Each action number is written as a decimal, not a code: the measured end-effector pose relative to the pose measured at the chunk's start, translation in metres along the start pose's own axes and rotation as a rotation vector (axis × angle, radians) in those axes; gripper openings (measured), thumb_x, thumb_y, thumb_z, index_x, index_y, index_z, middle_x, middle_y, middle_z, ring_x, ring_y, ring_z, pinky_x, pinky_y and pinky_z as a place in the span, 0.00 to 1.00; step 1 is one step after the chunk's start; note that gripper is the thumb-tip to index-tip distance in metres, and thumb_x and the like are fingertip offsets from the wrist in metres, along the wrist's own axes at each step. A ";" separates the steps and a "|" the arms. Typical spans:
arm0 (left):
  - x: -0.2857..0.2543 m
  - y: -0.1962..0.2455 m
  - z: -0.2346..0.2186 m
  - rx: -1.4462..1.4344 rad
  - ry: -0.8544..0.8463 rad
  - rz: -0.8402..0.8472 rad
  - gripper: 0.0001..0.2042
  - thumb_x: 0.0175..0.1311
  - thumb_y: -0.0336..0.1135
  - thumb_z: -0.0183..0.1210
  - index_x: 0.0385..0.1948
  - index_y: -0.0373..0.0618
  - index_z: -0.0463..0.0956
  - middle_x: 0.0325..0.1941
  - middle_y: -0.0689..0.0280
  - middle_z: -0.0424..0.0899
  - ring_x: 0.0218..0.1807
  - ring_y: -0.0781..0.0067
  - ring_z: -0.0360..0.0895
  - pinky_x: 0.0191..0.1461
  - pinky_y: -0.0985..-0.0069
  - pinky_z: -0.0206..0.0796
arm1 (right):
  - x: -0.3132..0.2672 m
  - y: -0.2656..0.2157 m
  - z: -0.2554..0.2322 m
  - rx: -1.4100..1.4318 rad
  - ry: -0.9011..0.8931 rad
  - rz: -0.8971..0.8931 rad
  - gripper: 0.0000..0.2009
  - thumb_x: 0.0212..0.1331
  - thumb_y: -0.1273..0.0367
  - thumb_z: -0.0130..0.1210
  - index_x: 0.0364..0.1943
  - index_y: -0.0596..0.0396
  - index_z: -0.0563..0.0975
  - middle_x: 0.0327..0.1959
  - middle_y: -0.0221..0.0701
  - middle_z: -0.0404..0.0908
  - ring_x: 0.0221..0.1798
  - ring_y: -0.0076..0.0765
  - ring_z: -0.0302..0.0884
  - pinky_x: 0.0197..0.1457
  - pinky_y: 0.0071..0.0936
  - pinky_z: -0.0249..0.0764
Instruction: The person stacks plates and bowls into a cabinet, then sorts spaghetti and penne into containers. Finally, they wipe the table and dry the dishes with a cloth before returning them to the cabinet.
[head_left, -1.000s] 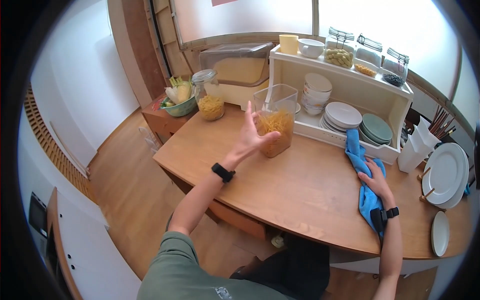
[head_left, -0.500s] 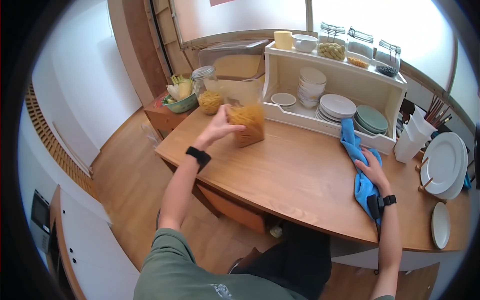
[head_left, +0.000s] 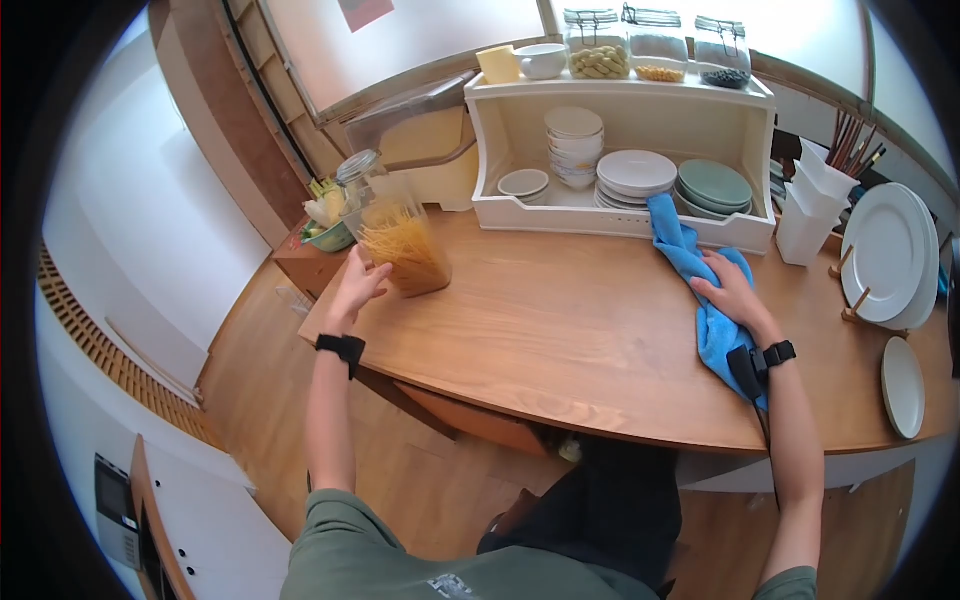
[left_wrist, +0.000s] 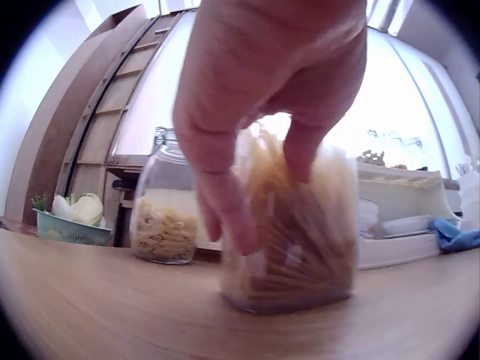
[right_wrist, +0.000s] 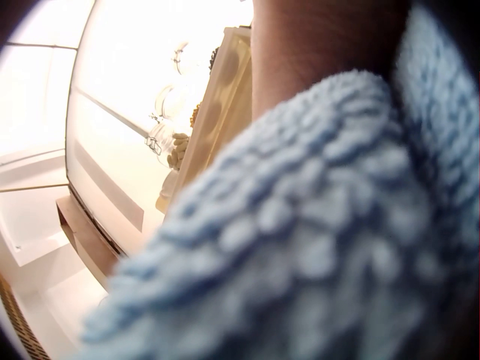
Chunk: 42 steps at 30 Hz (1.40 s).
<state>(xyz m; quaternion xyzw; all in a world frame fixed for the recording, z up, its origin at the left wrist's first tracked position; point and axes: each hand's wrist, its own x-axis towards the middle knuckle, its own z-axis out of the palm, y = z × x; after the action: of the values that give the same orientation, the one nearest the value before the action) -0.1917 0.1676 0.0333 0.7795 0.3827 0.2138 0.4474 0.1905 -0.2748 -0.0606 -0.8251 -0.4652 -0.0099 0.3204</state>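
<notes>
A clear container of spaghetti stands on the tabletop, partly in front of a glass jar of short pasta. My left hand is at the container's near left side, thumb and fingers apart, fingertips right at its wall. In the left wrist view the fingers point down and overlap the container's front. Over on the right, my right hand rests on a rumpled blue cloth. The cloth fills much of the right wrist view and hides most of that hand.
A white shelf holds bowls and stacked plates, with several jars and cups on top. Upright plates stand at right, near a white utensil holder. A green bowl of vegetables sits past the table's left end.
My left hand took hold of the spaghetti container, which has moved left toward the pasta jar; the hand is now lower beside it. My right hand stays on the cloth.
</notes>
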 end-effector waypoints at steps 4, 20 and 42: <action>-0.011 -0.010 0.042 -0.003 0.117 0.241 0.64 0.54 0.48 0.69 0.63 0.22 0.14 0.74 0.42 0.48 0.76 0.54 0.47 0.76 0.74 0.38 | 0.001 0.001 0.001 -0.001 -0.017 0.010 0.28 0.60 0.53 0.55 0.57 0.61 0.73 0.66 0.48 0.66 0.69 0.52 0.61 0.72 0.41 0.53; 0.094 -0.010 0.067 0.216 0.196 0.124 0.67 0.47 0.53 0.70 0.64 0.19 0.18 0.72 0.30 0.37 0.77 0.44 0.40 0.77 0.66 0.39 | -0.001 -0.007 -0.005 -0.001 -0.026 0.018 0.26 0.61 0.57 0.55 0.56 0.64 0.72 0.67 0.49 0.65 0.69 0.53 0.60 0.72 0.39 0.55; 0.137 0.008 0.096 0.243 0.385 0.067 0.66 0.43 0.54 0.73 0.68 0.28 0.25 0.70 0.31 0.47 0.71 0.39 0.55 0.72 0.62 0.54 | -0.003 -0.009 -0.006 0.018 -0.028 0.018 0.28 0.59 0.55 0.56 0.57 0.62 0.73 0.66 0.48 0.66 0.68 0.53 0.61 0.72 0.41 0.54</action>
<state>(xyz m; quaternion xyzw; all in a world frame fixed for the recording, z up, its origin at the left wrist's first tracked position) -0.0387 0.2219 -0.0099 0.7848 0.4578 0.3257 0.2616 0.1838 -0.2769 -0.0518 -0.8264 -0.4624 0.0088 0.3213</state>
